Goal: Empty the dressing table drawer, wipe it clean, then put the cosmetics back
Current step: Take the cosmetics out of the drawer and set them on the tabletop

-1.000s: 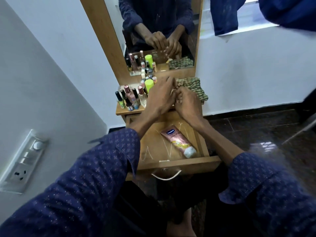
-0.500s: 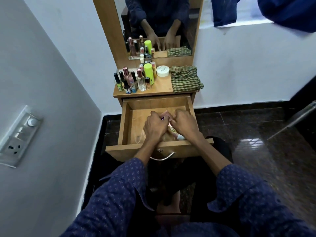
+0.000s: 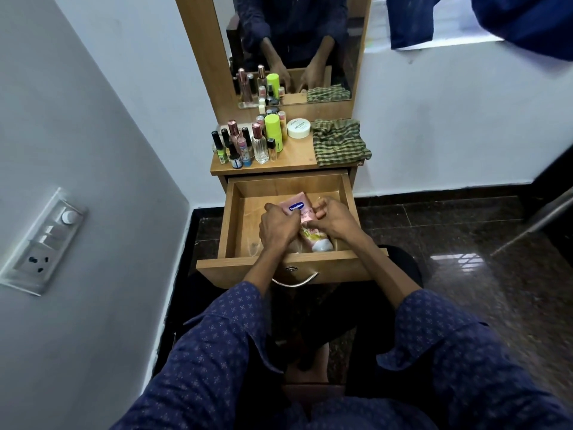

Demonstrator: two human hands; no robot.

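Observation:
The wooden drawer (image 3: 235,218) of the dressing table stands pulled out. A pink lotion tube (image 3: 302,214) with a white cap lies inside it, together with a clear plastic sheet. My left hand (image 3: 279,226) grips the tube's left side with curled fingers. My right hand (image 3: 331,220) holds the tube from the right, thumb and fingers curled round it. On the tabletop (image 3: 294,155) stand several bottles (image 3: 248,144), a lime green bottle (image 3: 273,131) and a white jar (image 3: 298,128). A green checked cloth (image 3: 339,142) lies at the right.
A mirror (image 3: 294,48) rises behind the tabletop and reflects my hands. A switch panel (image 3: 43,240) sits on the left wall close to the drawer. Dark glossy floor (image 3: 465,259) lies to the right. A blue cloth (image 3: 434,20) hangs at top right.
Both hands came down from the tabletop into the drawer and took hold of the pink tube. The tube's flat end now sits raised toward the drawer's back.

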